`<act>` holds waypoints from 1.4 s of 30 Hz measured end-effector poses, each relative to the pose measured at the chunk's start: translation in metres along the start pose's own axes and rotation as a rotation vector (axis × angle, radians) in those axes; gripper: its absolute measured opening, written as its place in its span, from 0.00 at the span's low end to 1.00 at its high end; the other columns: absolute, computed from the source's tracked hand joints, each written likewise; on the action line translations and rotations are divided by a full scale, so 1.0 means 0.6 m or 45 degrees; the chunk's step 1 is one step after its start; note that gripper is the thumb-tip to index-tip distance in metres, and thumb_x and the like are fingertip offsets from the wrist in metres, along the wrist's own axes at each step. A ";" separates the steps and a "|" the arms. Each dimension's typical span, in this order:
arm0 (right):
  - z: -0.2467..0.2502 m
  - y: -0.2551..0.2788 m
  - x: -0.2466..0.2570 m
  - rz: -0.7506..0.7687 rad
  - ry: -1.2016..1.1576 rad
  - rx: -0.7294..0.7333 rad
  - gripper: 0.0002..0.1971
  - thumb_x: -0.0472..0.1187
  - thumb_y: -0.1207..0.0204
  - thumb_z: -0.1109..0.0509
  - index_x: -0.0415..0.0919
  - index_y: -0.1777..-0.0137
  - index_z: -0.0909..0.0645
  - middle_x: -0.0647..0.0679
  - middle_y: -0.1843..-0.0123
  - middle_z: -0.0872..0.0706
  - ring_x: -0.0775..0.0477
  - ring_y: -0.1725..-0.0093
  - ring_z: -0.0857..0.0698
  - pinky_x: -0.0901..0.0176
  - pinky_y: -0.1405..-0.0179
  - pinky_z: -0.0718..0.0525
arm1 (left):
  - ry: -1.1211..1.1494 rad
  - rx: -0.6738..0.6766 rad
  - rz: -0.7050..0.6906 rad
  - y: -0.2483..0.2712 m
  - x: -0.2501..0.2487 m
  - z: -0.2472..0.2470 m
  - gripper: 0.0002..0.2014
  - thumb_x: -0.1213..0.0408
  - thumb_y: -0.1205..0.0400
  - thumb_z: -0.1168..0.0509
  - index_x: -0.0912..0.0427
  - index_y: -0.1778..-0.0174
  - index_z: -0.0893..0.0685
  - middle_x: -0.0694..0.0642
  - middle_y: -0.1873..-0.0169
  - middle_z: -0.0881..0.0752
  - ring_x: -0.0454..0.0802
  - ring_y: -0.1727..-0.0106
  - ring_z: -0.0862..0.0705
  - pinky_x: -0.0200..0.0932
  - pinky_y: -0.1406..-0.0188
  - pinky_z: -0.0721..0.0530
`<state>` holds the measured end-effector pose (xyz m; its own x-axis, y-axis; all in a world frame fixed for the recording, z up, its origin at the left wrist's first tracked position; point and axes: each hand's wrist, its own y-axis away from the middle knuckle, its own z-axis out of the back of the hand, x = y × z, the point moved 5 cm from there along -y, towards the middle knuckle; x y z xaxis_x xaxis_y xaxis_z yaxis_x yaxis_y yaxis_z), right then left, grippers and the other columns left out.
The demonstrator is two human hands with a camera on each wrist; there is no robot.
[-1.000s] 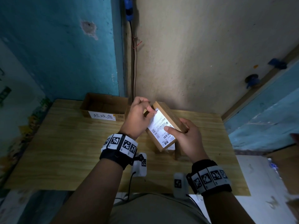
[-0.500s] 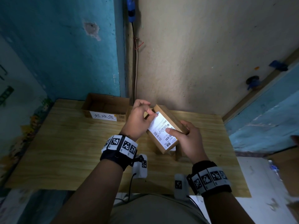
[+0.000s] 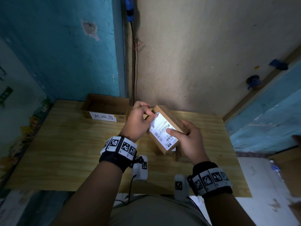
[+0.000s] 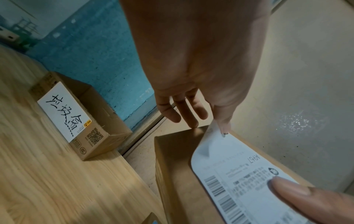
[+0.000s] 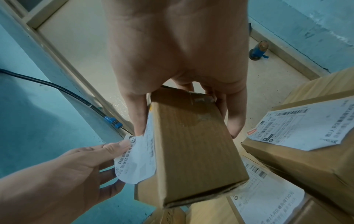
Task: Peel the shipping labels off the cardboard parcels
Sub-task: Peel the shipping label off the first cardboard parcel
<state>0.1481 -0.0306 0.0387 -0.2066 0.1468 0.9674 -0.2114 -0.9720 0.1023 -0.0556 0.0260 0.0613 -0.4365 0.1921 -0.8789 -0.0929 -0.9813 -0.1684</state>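
A small cardboard parcel [image 3: 172, 121] is held tilted above the wooden table [image 3: 65, 152], with a white shipping label [image 3: 162, 129] on its upper face. My right hand [image 3: 187, 137] grips the parcel, thumb pressed on the label [image 4: 249, 181] and fingers round the far side [image 5: 191, 144]. My left hand [image 3: 140, 121] pinches the label's far corner [image 5: 132, 159] between thumb and forefinger, and that corner is lifted off the cardboard [image 4: 172, 159]. More labelled parcels [image 5: 306, 136] lie under the held one.
An open cardboard box [image 3: 104, 108] with a handwritten white label [image 4: 63, 109] stands at the table's back edge by the blue wall. A black cable [image 5: 57, 89] runs down the wall corner. White floor [image 3: 260, 185] lies to the right of the table.
My left hand has peeled the label's far corner further off the parcel; it now curls up. The parcel and right hand have barely moved.
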 end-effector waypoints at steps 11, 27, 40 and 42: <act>-0.005 -0.001 -0.009 0.010 0.038 0.041 0.18 0.37 0.28 0.15 0.42 0.39 0.12 0.50 0.49 0.05 0.54 0.53 0.06 0.66 0.62 0.15 | -0.012 0.011 0.037 0.003 0.014 -0.003 0.06 0.63 0.20 0.27 0.60 0.60 0.15 0.48 0.38 0.22 0.34 0.39 0.25 0.17 0.48 0.31; 0.004 -0.007 -0.013 0.047 -0.002 0.018 0.14 0.35 0.28 0.15 0.46 0.45 0.11 0.50 0.50 0.05 0.53 0.53 0.06 0.62 0.58 0.13 | 0.060 0.011 -0.018 -0.003 0.009 -0.012 0.08 0.64 0.20 0.27 0.58 0.63 0.18 0.48 0.41 0.21 0.34 0.41 0.23 0.35 0.41 0.21; -0.003 -0.003 -0.019 0.023 -0.001 0.049 0.15 0.37 0.27 0.15 0.45 0.42 0.11 0.49 0.50 0.04 0.48 0.51 0.05 0.50 0.53 0.09 | 0.022 0.015 0.050 0.010 0.009 -0.002 0.07 0.63 0.19 0.28 0.56 0.63 0.17 0.47 0.39 0.23 0.35 0.39 0.25 0.21 0.46 0.31; -0.004 -0.001 -0.017 0.028 -0.005 0.046 0.15 0.37 0.27 0.15 0.43 0.41 0.11 0.48 0.50 0.04 0.48 0.51 0.05 0.51 0.54 0.09 | 0.036 0.013 0.044 0.011 0.007 -0.001 0.08 0.63 0.19 0.28 0.55 0.63 0.17 0.47 0.39 0.23 0.36 0.38 0.25 0.25 0.43 0.31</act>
<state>0.1484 -0.0310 0.0281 -0.2072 0.1244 0.9704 -0.1724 -0.9810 0.0890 -0.0572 0.0202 0.0563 -0.4145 0.1576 -0.8963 -0.0873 -0.9872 -0.1332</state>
